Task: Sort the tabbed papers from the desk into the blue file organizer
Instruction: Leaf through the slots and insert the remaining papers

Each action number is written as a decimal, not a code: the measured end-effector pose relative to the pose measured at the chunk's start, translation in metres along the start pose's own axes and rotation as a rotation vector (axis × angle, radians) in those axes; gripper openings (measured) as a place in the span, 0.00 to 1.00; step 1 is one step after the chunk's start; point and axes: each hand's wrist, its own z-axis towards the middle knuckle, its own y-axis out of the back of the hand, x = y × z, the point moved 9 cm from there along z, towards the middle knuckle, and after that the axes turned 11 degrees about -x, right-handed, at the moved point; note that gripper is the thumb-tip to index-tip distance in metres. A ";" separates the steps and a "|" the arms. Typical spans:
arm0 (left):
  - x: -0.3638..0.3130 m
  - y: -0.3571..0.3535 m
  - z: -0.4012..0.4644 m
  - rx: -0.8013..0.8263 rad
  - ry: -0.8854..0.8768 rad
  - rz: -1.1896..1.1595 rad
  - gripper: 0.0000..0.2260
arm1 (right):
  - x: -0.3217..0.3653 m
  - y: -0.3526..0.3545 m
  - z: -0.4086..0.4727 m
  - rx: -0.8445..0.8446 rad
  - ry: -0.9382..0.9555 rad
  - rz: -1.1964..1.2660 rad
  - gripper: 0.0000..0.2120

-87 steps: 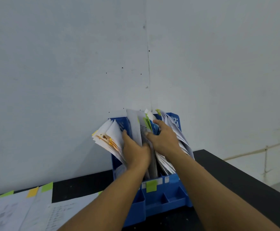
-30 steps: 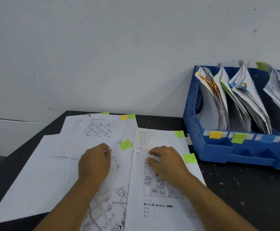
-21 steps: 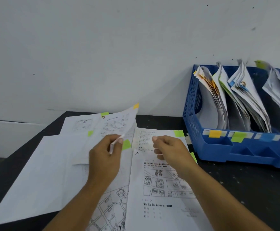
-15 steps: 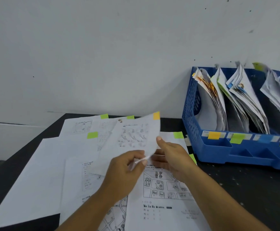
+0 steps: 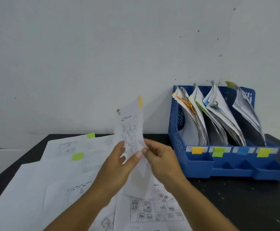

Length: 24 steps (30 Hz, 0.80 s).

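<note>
Both hands, left hand (image 5: pixel 119 165) & right hand (image 5: pixel 159 160), pinch white orange-tabbed paper sheet (image 5: pixel 131 129) upright; should keep it taut, slot into orange-labelled compartment of blue plastic file organizer (image 5: pixel 200 169) at 3 o'clock.

Orange-tabbed sheet (image 5: pixel 130 129) is held upright, slightly curled, left of the blue file organizer (image 5: pixel 202 169), pinched between left hand (image 5: pixel 117 165) and right hand (image 5: pixel 161 160). Loose papers (image 5: pixel 56 174) with green tabs lie flat, overlapping, further left of the organizer. Organizer stands upright, four slots stuffed with leaning sheets, front tabs orange, green, blue, yellow.
</note>
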 end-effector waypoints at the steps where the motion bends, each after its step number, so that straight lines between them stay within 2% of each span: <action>1: -0.007 -0.005 0.003 0.023 0.008 -0.029 0.30 | 0.005 -0.003 -0.001 0.014 0.047 -0.041 0.15; 3: -0.017 -0.008 0.012 0.012 0.009 -0.055 0.40 | 0.011 -0.006 -0.004 0.030 0.129 -0.142 0.13; 4: -0.018 -0.009 0.016 -0.011 0.007 -0.064 0.40 | 0.013 -0.008 -0.006 0.037 0.163 -0.182 0.12; 7: -0.029 -0.015 0.023 -0.080 -0.075 -0.139 0.19 | 0.019 -0.011 -0.010 0.063 0.207 -0.219 0.14; 12: -0.032 -0.011 0.024 -0.205 -0.078 -0.160 0.16 | 0.031 0.000 -0.006 0.102 0.234 -0.286 0.15; 13: -0.034 -0.009 0.024 -0.227 -0.079 -0.171 0.16 | 0.036 0.013 -0.001 0.031 0.228 -0.261 0.15; 15: -0.042 -0.007 0.022 -0.254 -0.101 -0.182 0.16 | 0.044 0.053 0.011 -0.234 0.218 -0.198 0.13; 18: -0.055 -0.009 0.018 -0.267 -0.137 -0.171 0.15 | 0.065 0.108 0.024 -0.613 0.378 -0.426 0.15; 21: -0.066 -0.016 0.019 -0.269 -0.175 -0.148 0.16 | 0.080 0.128 0.045 -0.717 0.495 -0.805 0.26; 24: -0.076 -0.029 0.019 -0.231 -0.215 -0.107 0.17 | 0.088 0.137 0.068 -0.681 0.486 -1.078 0.34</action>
